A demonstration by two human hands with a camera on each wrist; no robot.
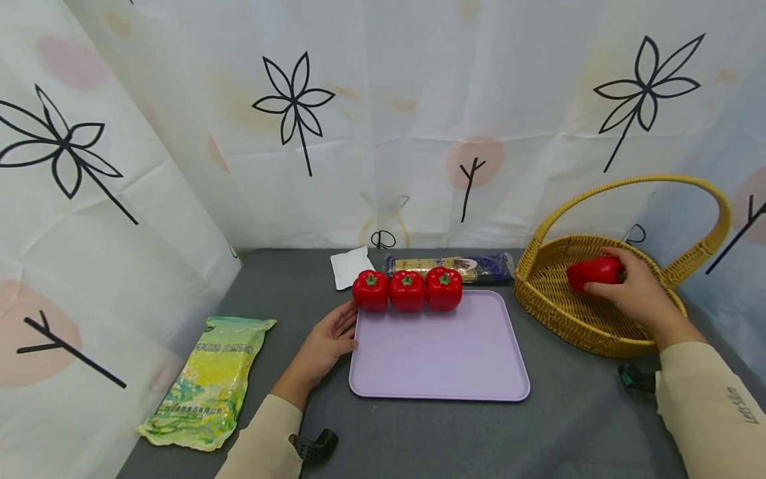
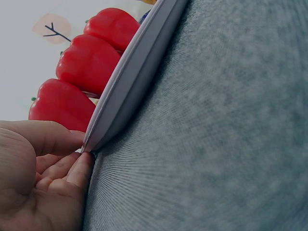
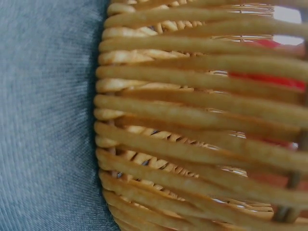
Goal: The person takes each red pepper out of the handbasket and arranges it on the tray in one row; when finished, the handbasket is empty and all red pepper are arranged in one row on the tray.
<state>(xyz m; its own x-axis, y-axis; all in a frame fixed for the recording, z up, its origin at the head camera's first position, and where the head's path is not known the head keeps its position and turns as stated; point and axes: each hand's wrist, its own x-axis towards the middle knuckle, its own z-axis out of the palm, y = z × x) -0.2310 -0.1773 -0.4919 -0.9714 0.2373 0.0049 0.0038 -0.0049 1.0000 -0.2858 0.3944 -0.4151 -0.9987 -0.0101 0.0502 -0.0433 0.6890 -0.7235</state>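
Note:
A lilac tray [image 1: 439,352] lies on the grey table, with three red bell peppers [image 1: 407,291] in a row along its far left edge. At the tray's left side, my left hand [image 1: 323,342] pinches the rim; the left wrist view shows the thumb and fingertips [image 2: 83,161] meeting there. Inside the yellow wicker basket [image 1: 562,326], my right hand [image 1: 640,293] grips another red bell pepper [image 1: 592,273] lying sideways. Basket weave [image 3: 192,106] blocks most of the right wrist view, and only bits of red show through.
A noodle-like packet [image 1: 493,268] in blue and gold lies behind the tray, beside a small white packet [image 1: 352,267]. On the left rests a yellow-green bag [image 1: 209,382]. The basket's tall handle [image 1: 634,178] arches over its opening. A patterned curtain [image 1: 371,133] closes off the back.

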